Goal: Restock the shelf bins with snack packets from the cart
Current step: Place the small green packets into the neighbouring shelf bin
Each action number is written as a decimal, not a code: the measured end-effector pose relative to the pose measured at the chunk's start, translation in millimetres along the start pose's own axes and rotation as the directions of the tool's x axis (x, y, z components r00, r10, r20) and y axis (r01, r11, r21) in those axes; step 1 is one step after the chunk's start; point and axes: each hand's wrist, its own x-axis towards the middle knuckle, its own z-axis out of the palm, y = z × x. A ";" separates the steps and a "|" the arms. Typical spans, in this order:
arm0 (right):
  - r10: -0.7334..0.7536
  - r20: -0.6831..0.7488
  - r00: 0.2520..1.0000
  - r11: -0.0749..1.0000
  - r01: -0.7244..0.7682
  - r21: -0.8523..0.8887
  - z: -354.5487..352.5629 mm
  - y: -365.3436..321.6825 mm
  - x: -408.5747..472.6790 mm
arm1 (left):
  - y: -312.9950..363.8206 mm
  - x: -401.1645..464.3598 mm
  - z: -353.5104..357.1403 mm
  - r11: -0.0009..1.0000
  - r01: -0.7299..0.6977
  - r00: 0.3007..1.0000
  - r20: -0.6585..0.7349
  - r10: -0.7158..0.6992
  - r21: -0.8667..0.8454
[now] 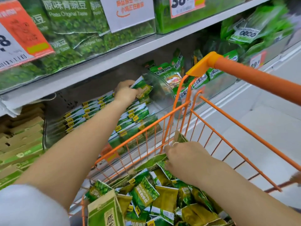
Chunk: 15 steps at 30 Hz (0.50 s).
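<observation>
Overhead, the big green bags (68,18) in the top-shelf bin read "Peas Original Taste" under large Chinese characters, and orange price cards (184,5) hang on the bin fronts, one showing "38". Your left hand (126,93) reaches into the clear bin (156,88) on the middle shelf, fingers curled round a small green packet (142,88) held just above the rows of packets (104,111) already lined up there. Your right hand (187,162) is down in the orange cart (228,139), resting on the heap of loose green-and-olive pea packets (146,194); its fingers pinch one packet (180,137) that sticks up past the knuckles. A taller kraft-and-green bag (104,211) stands at the near edge of the cart, its Chinese print only partly in view.
</observation>
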 end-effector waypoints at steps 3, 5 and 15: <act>-0.060 0.090 0.994 0.998 0.061 -0.013 5.0 -5.1 2.5 | -11.1 11.5 10.8 0.978 0.063 0.998 -0.009 -0.063 0.199; -0.082 0.130 0.988 0.996 0.085 -0.014 6.6 -9.8 2.7 | -14.8 12.9 16.5 0.910 0.018 0.998 0.047 -0.041 0.415; -0.161 0.118 0.980 0.987 0.160 0.022 12.4 -17.8 8.0 | -11.4 41.0 33.3 0.560 -0.124 0.991 0.128 0.031 0.819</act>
